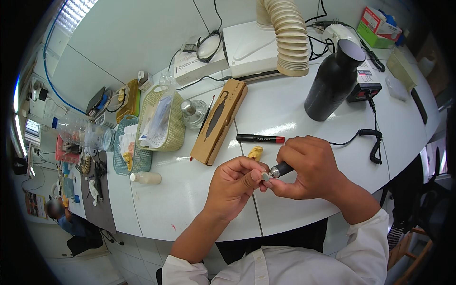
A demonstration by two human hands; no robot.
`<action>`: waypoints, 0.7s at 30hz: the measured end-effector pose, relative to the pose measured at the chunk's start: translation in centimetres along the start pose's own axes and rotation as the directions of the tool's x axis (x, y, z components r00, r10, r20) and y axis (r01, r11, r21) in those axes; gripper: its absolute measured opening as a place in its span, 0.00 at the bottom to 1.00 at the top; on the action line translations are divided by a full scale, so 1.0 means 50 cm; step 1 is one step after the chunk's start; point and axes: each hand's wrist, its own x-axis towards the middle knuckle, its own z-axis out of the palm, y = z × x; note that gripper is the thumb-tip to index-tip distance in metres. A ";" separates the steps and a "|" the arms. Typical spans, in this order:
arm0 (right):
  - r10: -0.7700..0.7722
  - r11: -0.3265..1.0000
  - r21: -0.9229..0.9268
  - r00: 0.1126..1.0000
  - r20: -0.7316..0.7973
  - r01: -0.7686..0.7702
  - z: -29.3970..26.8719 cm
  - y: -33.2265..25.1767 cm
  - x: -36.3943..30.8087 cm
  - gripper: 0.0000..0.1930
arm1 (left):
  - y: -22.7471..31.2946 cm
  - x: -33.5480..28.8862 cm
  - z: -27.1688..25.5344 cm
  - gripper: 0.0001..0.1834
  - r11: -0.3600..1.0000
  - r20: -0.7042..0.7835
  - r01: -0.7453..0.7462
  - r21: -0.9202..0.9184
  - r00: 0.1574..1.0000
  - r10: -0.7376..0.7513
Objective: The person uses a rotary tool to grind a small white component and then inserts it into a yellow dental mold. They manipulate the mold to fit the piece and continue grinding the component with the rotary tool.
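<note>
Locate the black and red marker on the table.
The black and red marker lies flat mid-table, just beyond the right hand, beside the brown cardboard box.

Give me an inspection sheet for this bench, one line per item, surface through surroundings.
Surface: white table, crowded.
Job's things: black rotary handpiece; small yellowish piece on the table behind it.
Clutter: black bottle, black and red marker, brown flat box, two woven baskets.
Grippers: right hand grips the handpiece; left hand pinches at its tip.
Cables: coiled black cord trails right.
Surroundings: ribbed extraction hose, tiled floor.
</note>
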 end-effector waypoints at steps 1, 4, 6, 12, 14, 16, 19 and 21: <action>-0.001 1.000 0.002 1.000 0.011 0.001 0.000 0.000 -0.001 0.24 | 0.001 0.000 0.002 0.09 1.000 0.001 -0.002 -0.001 1.000 0.002; -0.003 1.000 0.007 1.000 -0.013 0.003 0.002 0.001 0.000 0.24 | 0.000 0.000 0.000 0.09 1.000 -0.002 -0.001 0.000 1.000 0.001; -0.006 1.000 0.005 1.000 0.007 0.006 0.000 0.001 -0.001 0.24 | 0.000 -0.001 0.000 0.09 1.000 -0.005 0.002 -0.001 1.000 -0.002; 0.001 1.000 0.004 1.000 0.011 -0.001 0.001 0.000 -0.001 0.24 | 0.001 -0.001 0.003 0.09 1.000 -0.014 0.004 -0.002 1.000 -0.005; 0.003 1.000 0.002 1.000 0.014 -0.003 0.000 0.000 -0.001 0.24 | 0.002 0.000 0.005 0.09 1.000 -0.010 -0.002 0.003 1.000 0.002; 0.005 1.000 -0.001 1.000 0.002 -0.005 0.001 0.000 0.000 0.23 | 0.000 0.000 0.003 0.09 1.000 -0.012 -0.002 0.010 1.000 0.002; 0.009 1.000 -0.002 0.999 0.030 -0.009 -0.002 -0.001 -0.001 0.24 | 0.000 -0.001 0.002 0.09 1.000 -0.015 -0.007 0.018 1.000 0.007; 0.039 0.999 0.004 0.999 0.001 -0.039 -0.004 -0.004 0.003 0.24 | 0.002 -0.001 0.001 0.09 1.000 0.000 -0.009 0.012 1.000 0.009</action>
